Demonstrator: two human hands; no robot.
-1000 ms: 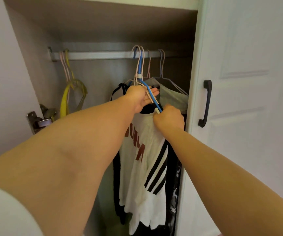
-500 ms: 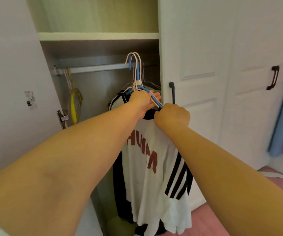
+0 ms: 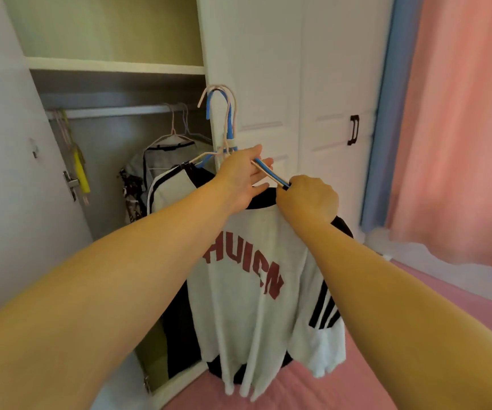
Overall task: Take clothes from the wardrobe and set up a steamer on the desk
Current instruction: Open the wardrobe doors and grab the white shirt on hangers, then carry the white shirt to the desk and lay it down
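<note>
A white T-shirt (image 3: 247,279) with red letters and black striped sleeves hangs on a bundle of blue and pale hangers (image 3: 224,125), held out in front of the open wardrobe. My left hand (image 3: 240,179) grips the hangers just under their hooks. My right hand (image 3: 309,199) is closed on the hangers' right arm and the shirt's shoulder. A dark garment hangs behind the white shirt on the same bundle. The hooks are off the wardrobe rail (image 3: 114,111).
Inside the wardrobe, a grey garment (image 3: 164,164) stays on the rail, and yellow hangers (image 3: 79,170) hang at the left end. The closed white door (image 3: 298,113) stands to the right, then a pink curtain (image 3: 460,128). Pink floor (image 3: 386,365) lies below.
Both hands have lifted the hanger bundle off the rail and carried the shirt out of the wardrobe toward the right; the view has pulled back and turned right.
</note>
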